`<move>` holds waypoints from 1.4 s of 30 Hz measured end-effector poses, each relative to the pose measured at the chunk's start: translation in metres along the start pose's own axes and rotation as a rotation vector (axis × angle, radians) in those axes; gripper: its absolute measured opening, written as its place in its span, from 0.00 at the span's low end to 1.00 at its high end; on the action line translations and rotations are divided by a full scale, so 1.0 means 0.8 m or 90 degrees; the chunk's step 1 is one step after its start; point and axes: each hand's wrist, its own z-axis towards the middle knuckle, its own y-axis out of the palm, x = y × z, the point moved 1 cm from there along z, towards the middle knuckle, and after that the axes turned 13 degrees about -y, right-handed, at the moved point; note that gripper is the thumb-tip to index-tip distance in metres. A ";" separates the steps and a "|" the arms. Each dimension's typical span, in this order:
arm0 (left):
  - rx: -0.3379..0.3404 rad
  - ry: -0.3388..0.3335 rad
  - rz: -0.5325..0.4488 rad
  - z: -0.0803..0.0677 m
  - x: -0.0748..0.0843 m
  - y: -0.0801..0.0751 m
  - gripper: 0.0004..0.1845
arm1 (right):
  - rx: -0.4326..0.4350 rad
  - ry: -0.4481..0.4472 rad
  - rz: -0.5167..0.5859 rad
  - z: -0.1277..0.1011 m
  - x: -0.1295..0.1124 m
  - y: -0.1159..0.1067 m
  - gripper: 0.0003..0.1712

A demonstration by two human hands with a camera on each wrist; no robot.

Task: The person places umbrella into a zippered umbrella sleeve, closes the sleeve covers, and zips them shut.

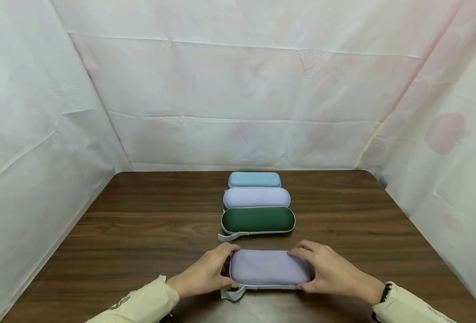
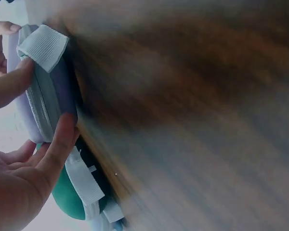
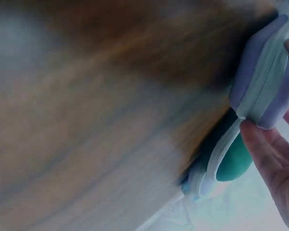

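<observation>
Looking down from the head view, there's a lilac case (image 1: 268, 268) lying flat near the front edge of a dark wood counter (image 1: 141, 224), long side running left to right. The left hand (image 1: 207, 273) grips its left end, thumb on the near side and fingers curled over the far edge. The right hand (image 1: 331, 271) does the same at the right end, so both hands are closed around that case. A grey loop strap (image 1: 233, 294) sticks out at its near left corner. Just behind the lilac case sits a dark green case (image 1: 258, 220), not touching it, then a pale lavender case (image 1: 256, 197) right up against the green one, then a light blue case (image 1: 254, 179) furthest back. White sheeting (image 1: 238, 89) walls in the counter on three sides. Can't read any brand or writing on the cases; the cream sleeve (image 1: 141, 303) has some print, too small to make out.

Left wrist view is blurry on the wood, but the lilac case (image 2: 55, 96) shows edge-on, with a thumb (image 2: 58, 149) pressed on its end and a white ribbed tab (image 2: 43, 45) at the top. The green case (image 2: 70, 197) peeks out beyond it.

Right wrist view is blurry too: lilac case (image 3: 262, 77) end-on with its pale zip band, fingertips (image 3: 260, 139) under it, green case (image 3: 236, 161) next to it.
</observation>
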 end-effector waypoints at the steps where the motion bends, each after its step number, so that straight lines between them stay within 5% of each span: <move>1: 0.005 -0.002 -0.006 0.001 0.000 -0.001 0.37 | 0.005 -0.004 -0.004 0.001 0.002 0.000 0.36; 8: 0.036 -0.036 0.004 0.014 -0.004 -0.011 0.37 | -0.022 0.015 -0.017 0.014 0.024 -0.001 0.37; 26: 0.019 -0.079 0.006 0.034 -0.017 -0.017 0.36 | -0.044 0.038 0.024 0.026 0.048 0.010 0.35; 42: 0.022 -0.050 0.155 0.032 -0.019 -0.020 0.37 | -0.115 0.027 -0.046 0.018 0.045 0.010 0.36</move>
